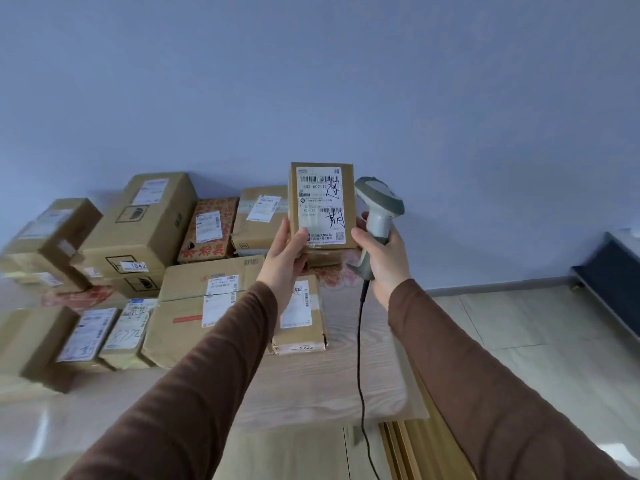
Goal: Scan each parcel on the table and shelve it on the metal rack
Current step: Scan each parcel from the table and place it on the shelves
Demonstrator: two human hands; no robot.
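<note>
A parcel (pixel 322 206) is held left of the scanner (pixel 379 216), above parcels on the table (pixel 329 393).

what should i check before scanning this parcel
1. Parcel held firmly: ok, left hand grips its lower edge.
2. Label facing out and unblocked: ok, only the thumb sits by its bottom corner.
3. Scanner in grip: ok, right hand holds the handle.
4. Scanner aimed at barcode: not ok, its head sits beside the parcel.
5. Cable free: ok, hangs loose.
6. Rack space: cannot tell, rack not in view.
</note>
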